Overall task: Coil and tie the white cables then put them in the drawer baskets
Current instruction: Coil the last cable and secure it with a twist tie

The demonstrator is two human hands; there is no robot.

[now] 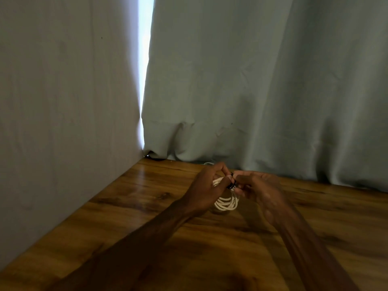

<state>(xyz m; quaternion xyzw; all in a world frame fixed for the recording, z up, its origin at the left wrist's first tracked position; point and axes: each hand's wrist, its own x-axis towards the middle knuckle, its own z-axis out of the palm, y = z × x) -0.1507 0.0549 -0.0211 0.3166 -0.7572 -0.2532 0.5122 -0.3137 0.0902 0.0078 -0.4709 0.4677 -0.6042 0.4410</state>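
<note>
While your two hands meet over the wooden tabletop, they hold a white cable between them. You see it at about 5 o'clock from the middle of the view. The cable is wound into a small round bunch of many loops. It is thin and cream white, and the loops lie side by side. At the bunch's 12 o'clock a black tie goes round the loops.

Your left hand is at the bunch's 9 o'clock. Its fingers are curled and pinch the loops right by the tie. Your right hand is at 3 o'clock, and its fingers are curled too and pinch the tie.

The low part of the bunch hangs free at 6 o'clock, close to the wood. You cannot tell if it touches.

A small white loop peeks out past your left hand at 12 o'clock, by the foot of the grey-green curtain. A plain wall stands at 9 o'clock.
</note>
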